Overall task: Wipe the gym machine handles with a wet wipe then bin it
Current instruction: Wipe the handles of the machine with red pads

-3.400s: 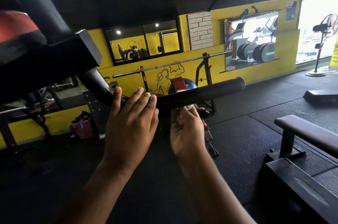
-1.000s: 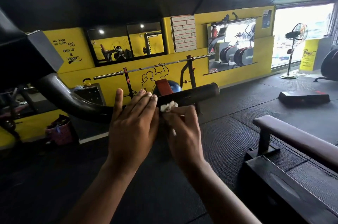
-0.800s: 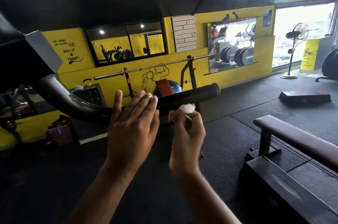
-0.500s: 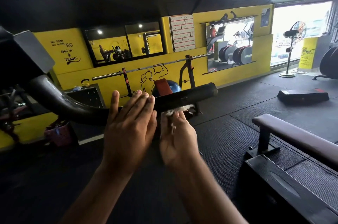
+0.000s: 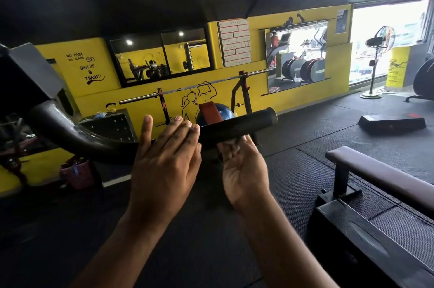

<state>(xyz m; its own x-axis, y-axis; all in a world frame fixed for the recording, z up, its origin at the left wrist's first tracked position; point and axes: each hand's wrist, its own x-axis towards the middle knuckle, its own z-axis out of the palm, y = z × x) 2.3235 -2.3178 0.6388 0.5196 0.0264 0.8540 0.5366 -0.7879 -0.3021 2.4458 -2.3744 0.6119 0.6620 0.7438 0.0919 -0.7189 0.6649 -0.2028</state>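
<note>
The black gym machine handle (image 5: 253, 121) sticks out to the right from a curved dark bar (image 5: 61, 130). My left hand (image 5: 164, 165) is raised flat in front of the bar, fingers straight and together, their tips at the handle's inner end. My right hand (image 5: 244, 170) is under the handle, palm turned up and left. Its fingertips hold a white wet wipe (image 5: 231, 145) against the handle's underside. The wipe is blurred and mostly hidden by the fingers.
A pink basket bin (image 5: 75, 175) stands on the floor at the left by the yellow wall. A padded bench (image 5: 375, 175) and a dark platform (image 5: 366, 240) lie to the right. A barbell rack (image 5: 199, 87), a step board (image 5: 392, 122) and a standing fan (image 5: 378, 64) stand farther back.
My right hand went from the top of the handle, wipe pinched upright, to beneath it with the palm turned up. My left hand stayed flat in place.
</note>
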